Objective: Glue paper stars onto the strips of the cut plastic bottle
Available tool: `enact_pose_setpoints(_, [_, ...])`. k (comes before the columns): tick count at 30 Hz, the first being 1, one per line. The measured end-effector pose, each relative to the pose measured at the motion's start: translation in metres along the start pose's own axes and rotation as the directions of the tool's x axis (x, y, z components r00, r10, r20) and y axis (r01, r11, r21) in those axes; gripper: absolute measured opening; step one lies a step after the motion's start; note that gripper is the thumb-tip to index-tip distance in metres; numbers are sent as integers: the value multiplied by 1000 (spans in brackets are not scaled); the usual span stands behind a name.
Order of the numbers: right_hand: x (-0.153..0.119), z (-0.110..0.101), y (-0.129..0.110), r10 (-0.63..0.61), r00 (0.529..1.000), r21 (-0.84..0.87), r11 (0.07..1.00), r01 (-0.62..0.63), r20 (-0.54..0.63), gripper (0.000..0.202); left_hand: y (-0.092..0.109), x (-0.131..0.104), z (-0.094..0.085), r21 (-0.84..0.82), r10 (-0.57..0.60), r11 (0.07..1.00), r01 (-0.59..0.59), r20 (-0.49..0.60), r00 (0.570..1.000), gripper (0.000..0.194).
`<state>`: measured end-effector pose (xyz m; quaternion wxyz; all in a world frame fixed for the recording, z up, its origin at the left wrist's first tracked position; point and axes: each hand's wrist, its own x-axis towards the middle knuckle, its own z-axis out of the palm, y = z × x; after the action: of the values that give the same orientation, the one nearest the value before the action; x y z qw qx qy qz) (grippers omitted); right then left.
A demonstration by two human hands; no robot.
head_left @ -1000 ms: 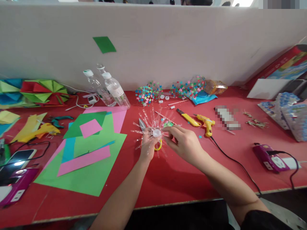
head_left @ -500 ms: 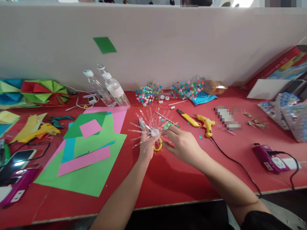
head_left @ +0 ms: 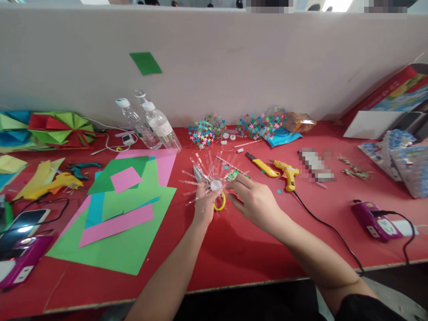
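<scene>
My left hand [head_left: 203, 205] is closed round a clear plastic bottle top cut into many thin strips [head_left: 216, 184], which fan out in a ring around its white cap. My right hand [head_left: 252, 200] pinches at the strips on the right side; its thumb and fingertips meet there. Beneath the cut bottle lie scissors with a yellow handle [head_left: 220, 202], partly hidden by it and my left hand. Star-shaped sequins [head_left: 236, 173] lie just behind my right fingers.
To the right are a yellow cutter knife [head_left: 262, 165], a yellow glue gun [head_left: 288, 174] with a trailing cord, and a purple power strip [head_left: 377, 220]. Coloured paper sheets [head_left: 133, 254] lie to the left. Plastic bottles [head_left: 162, 127] and star-covered balls [head_left: 202, 133] stand near the wall.
The strips have shifted very slightly in my hands. Both hands stay in nearly the same place, and the rest of the table looks unchanged.
</scene>
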<state>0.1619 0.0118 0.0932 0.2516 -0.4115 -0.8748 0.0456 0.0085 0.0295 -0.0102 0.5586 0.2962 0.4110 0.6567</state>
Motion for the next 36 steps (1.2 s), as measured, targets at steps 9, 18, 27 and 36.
enact_pose_setpoints(9, [-1, -2, -1, -30, 998, 40, 999, 32, -54, 16, -4, -1, -3, 40, 24, 999, -25, 18, 1000, 43])
enact_pose_setpoints(18, [-2, -6, 1, -34, 999, 90, 995, 38, -39, 18, -5, -1, -4, 47, -1, 999, 0, 31, 1000, 47])
enact_pose_setpoints(27, [-1, -6, 1, -47, 996, 65, 997, 52, -75, 23, -7, -1, -6, 42, 27, 999, -30, 71, 997, 41])
enact_pose_setpoints(36, [0, -12, 0, 10, 1000, 125, 992, -6, -30, 9, -1, 0, -2, 48, 39, 998, -40, 12, 999, 43])
